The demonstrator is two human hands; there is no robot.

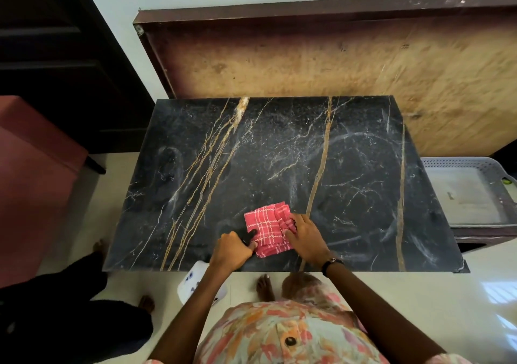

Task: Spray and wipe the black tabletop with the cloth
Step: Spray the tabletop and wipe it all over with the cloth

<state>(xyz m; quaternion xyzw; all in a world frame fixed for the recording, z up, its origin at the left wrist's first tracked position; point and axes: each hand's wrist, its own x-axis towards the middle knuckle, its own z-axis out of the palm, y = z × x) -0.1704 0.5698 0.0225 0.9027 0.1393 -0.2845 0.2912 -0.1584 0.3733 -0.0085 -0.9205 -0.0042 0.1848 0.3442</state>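
The black marble tabletop [349, 173] has gold and white veins and shows wet smears. A folded red-and-white checked cloth [264, 228] lies on it near the front edge. My right hand [306, 237] rests on the cloth's right side, fingers pinching its folds. Just left of the cloth, my left hand [230, 250] is closed around the black trigger head of a spray bottle [195, 281]. The bottle's white body hangs below the table's front edge.
A large worn wooden board [307, 64] leans against the wall behind the table. At the right stands a white perforated tray [472, 187] on a low stand. A reddish seat [30, 184] is at the left, and another person's bare feet and dark clothes [70, 302] are on the floor.
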